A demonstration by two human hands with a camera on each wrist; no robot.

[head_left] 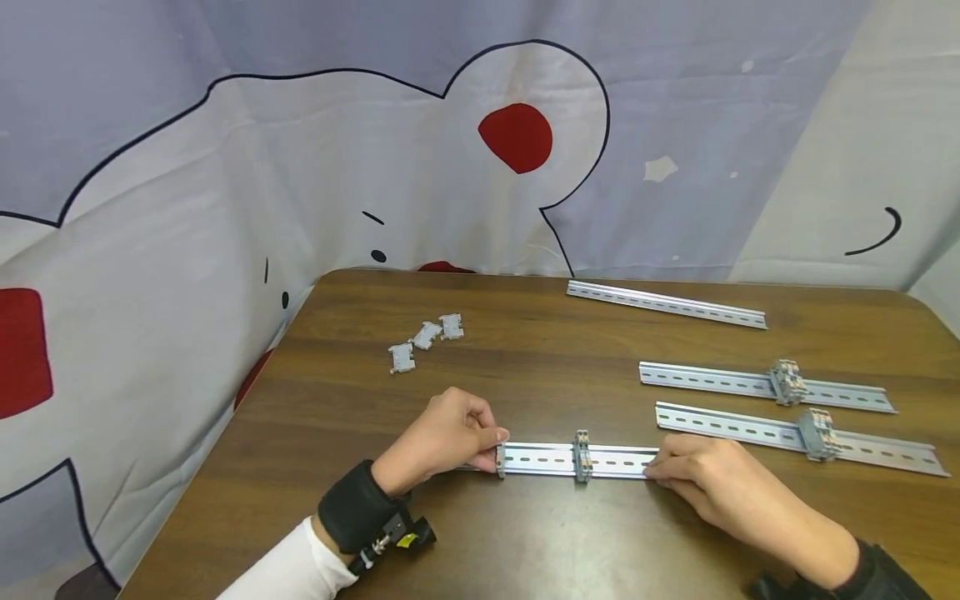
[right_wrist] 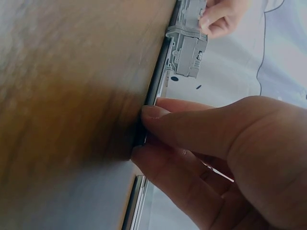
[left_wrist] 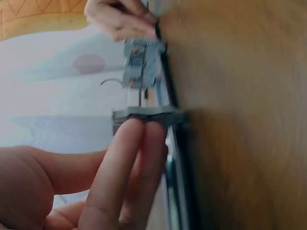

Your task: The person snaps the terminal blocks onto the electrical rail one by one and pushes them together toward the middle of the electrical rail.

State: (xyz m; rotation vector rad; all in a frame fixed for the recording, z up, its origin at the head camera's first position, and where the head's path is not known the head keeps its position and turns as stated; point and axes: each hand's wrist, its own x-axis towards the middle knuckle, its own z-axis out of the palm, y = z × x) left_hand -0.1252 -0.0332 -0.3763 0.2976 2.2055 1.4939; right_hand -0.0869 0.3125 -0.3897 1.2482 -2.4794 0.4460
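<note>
A slotted metal DIN rail (head_left: pixel 540 459) lies across the near middle of the table. My left hand (head_left: pixel 453 433) pinches a thin grey terminal block (head_left: pixel 501 460) at the rail's left part; in the left wrist view two fingertips (left_wrist: pixel 153 129) lie against that terminal block's (left_wrist: pixel 144 112) flat face. Farther right on the rail stands a small group of terminal blocks (head_left: pixel 582 457), which also shows in the right wrist view as grey terminal blocks (right_wrist: pixel 188 52). My right hand (head_left: pixel 712 475) grips the rail's right end between thumb and fingers. The left hand covers the rail's left end.
Three loose grey terminal blocks (head_left: pixel 427 335) lie at the back left. To the right are two rails, an upper rail (head_left: pixel 705 379) and a lower rail (head_left: pixel 727 423), each bearing clustered blocks. A bare rail (head_left: pixel 667 305) lies near the back edge, before a patterned curtain (head_left: pixel 300 167).
</note>
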